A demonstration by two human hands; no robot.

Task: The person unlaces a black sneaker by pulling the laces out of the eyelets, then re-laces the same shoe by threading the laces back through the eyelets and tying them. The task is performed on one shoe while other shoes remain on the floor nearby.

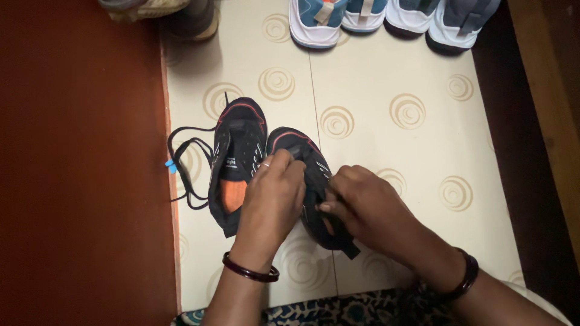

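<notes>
Two black sports shoes with red trim lie side by side on the cream tiled floor (374, 78). The left shoe (237, 145) shows an orange insole, and its black lace (187, 163) trails loose to the left. My left hand (272, 196) pinches the tongue area of the right shoe (302, 151). My right hand (362, 205) grips the same shoe's side near its opening. Both wrists wear dark bangles.
A red-brown floor strip (78, 169) runs along the left. Several light blue and white shoes (386, 18) stand at the top edge, with another shoe (151, 9) at the top left. A wooden edge (550, 90) borders the right. Patterned fabric (326, 311) lies at the bottom.
</notes>
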